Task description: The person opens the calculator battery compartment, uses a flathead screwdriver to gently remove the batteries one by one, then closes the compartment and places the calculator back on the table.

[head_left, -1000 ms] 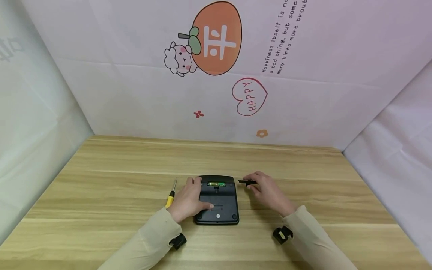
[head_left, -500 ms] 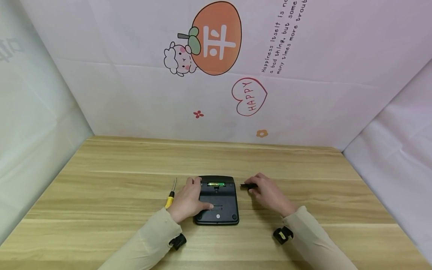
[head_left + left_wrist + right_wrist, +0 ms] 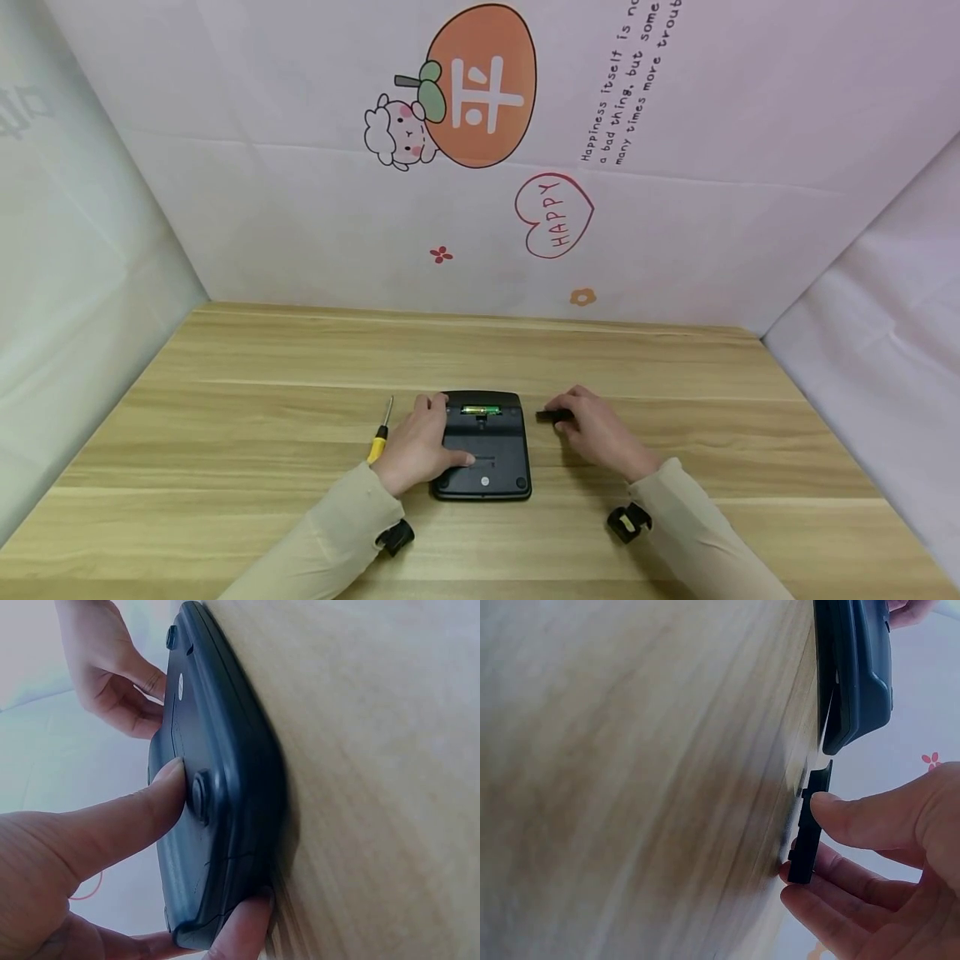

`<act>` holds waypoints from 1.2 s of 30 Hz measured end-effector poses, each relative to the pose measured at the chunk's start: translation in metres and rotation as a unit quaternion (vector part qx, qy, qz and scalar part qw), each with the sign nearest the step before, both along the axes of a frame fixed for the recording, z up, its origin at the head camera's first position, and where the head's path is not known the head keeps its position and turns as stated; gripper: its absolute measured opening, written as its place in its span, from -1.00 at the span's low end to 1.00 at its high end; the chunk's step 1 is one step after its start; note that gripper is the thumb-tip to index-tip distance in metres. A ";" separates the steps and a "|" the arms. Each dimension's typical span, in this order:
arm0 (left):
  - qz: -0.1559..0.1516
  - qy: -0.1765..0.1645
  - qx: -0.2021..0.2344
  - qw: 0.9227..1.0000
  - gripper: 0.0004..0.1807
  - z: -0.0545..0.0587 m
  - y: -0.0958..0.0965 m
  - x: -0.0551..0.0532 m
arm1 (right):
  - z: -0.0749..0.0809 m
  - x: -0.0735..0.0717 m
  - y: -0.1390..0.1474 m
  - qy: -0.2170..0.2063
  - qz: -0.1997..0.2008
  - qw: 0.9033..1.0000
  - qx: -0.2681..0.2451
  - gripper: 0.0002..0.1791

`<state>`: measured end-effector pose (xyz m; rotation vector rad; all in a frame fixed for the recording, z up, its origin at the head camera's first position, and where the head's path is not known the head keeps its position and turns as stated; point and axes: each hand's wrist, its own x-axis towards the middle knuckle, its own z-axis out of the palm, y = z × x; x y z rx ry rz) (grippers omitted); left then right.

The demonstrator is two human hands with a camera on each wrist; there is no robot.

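Observation:
A black calculator [image 3: 498, 446] lies face down on the wooden table, its battery compartment uncovered. Inside the compartment sits a green-and-gold battery [image 3: 481, 410]. My left hand [image 3: 415, 446] grips the calculator by its left side, thumb on the back and fingers around the edge, as the left wrist view also shows. To the right, my right hand [image 3: 596, 425] pinches a small black battery cover [image 3: 810, 832] between thumb and fingers. The cover is apart from the calculator, just above or touching the tabletop; I cannot tell which.
A screwdriver [image 3: 379, 439] with a yellow-and-black handle lies left of the calculator, partly behind my left hand. The wooden table [image 3: 300, 350] ends at a printed white backdrop [image 3: 315, 217]. White cloth walls stand on both sides.
My right hand has shifted the battery cover slightly right and nearer to me, tilting it down toward the table. The left hand and the calculator have stayed still.

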<state>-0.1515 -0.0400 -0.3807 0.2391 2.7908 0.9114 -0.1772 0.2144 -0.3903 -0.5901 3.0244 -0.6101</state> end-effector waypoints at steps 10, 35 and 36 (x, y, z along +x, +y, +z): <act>-0.001 0.001 0.006 1.000 -0.01 -0.001 -0.001 0.001 | -0.001 0.002 -0.001 -0.007 -0.007 1.000 0.012 -0.74; -0.005 0.007 0.001 1.000 -0.02 -0.001 -0.001 0.001 | 0.003 0.008 -0.004 -0.003 0.007 1.000 0.008 -0.68; -0.005 0.007 0.001 1.000 -0.02 -0.001 -0.001 0.001 | 0.003 0.009 -0.005 -0.001 0.008 1.000 0.008 -0.67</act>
